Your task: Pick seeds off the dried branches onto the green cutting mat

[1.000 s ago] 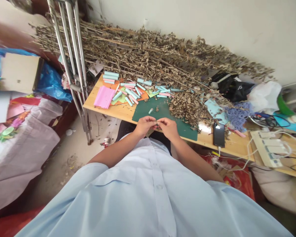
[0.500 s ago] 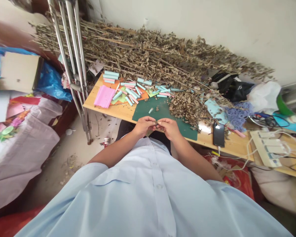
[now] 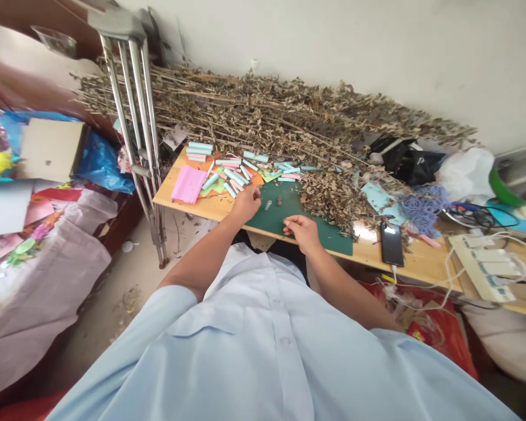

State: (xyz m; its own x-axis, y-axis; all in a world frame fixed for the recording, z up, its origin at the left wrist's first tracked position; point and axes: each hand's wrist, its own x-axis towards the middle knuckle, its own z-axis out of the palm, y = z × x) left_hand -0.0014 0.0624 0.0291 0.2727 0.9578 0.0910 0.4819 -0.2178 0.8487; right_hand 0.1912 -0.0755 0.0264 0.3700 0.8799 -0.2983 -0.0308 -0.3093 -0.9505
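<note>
My left hand (image 3: pixel 246 204) is over the left edge of the green mat (image 3: pixel 272 221), close to the rolled paper tubes (image 3: pixel 234 175). Its fingers are curled together; whatever is in them is hidden. Above the mat's front part, my right hand (image 3: pixel 304 231) pinches thumb and fingertips together, and anything between them is too small to name. Between the hands lie a short pale tube (image 3: pixel 269 205) and a small brown clump (image 3: pixel 279 200). A heap of dry crumpled leaves (image 3: pixel 333 196) covers the mat's right side.
Long dried stalks (image 3: pixel 245 111) stretch along the wall. Metal crutches (image 3: pixel 135 105) lean at the table's left end. Pink paper (image 3: pixel 188 184) lies at left. A phone (image 3: pixel 391 244) on a cable, purple yarn (image 3: pixel 423 207) and a power strip (image 3: pixel 480 269) are at right.
My hands were together at the mat's front edge and have parted. The left moved forward and left toward the paper tubes; the right shifted slightly right. The view tilted up a little.
</note>
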